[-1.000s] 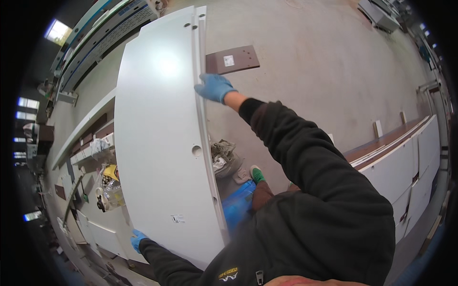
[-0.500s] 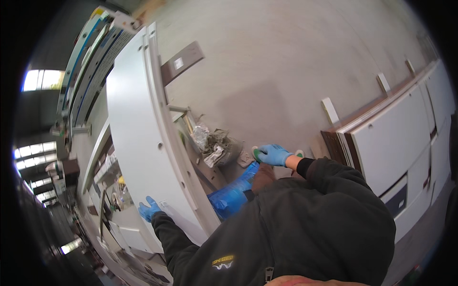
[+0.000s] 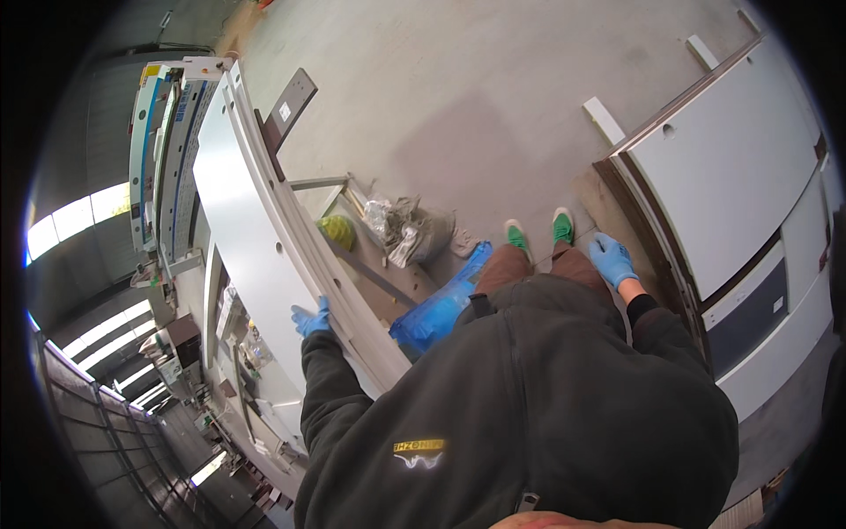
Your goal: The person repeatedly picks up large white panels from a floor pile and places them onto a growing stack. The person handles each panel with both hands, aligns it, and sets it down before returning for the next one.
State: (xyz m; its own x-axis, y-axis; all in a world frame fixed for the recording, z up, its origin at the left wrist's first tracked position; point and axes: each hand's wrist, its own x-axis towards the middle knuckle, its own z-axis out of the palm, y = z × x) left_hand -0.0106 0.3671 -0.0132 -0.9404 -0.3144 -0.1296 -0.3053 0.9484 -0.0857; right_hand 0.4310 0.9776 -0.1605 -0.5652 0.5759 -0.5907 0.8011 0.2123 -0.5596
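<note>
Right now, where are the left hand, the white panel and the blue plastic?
Left hand [image 3: 311, 320], head view: middle of the glove.
White panel [image 3: 252, 229], head view: middle of its flat face.
Blue plastic [image 3: 438, 314], head view: middle of its surface.

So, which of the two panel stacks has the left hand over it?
The left stack: the left hand is over its pale top panel, spread open. The right stack has no hand over it; the right hand is beside it.
</note>
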